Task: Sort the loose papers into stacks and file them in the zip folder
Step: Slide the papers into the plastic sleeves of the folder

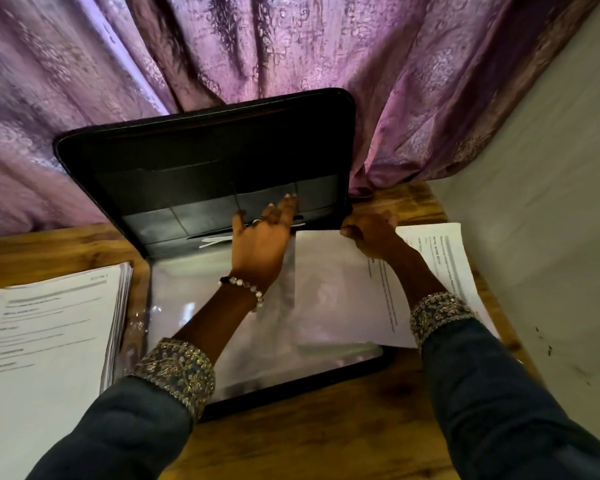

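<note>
The black zip folder [174, 157] stands open in the middle of the table, its lid leaning back against the curtain. Shiny clear plastic sleeves [187, 306] fill its lower half. A printed paper [347, 289] lies across the folder's right side, partly under a sleeve. My left hand [262, 237] rests flat with fingers apart at the top of the sleeves, by the lid's pockets. My right hand [371, 233] is curled on the paper's far edge. A thick stack of printed papers [49, 334] lies at the left. More printed sheets [447, 258] lie at the right under my right arm.
A purple patterned curtain [291, 46] hangs right behind the folder. A grey wall [551, 202] runs along the right side. The wooden table [309, 427] shows bare wood at the front between my sleeves.
</note>
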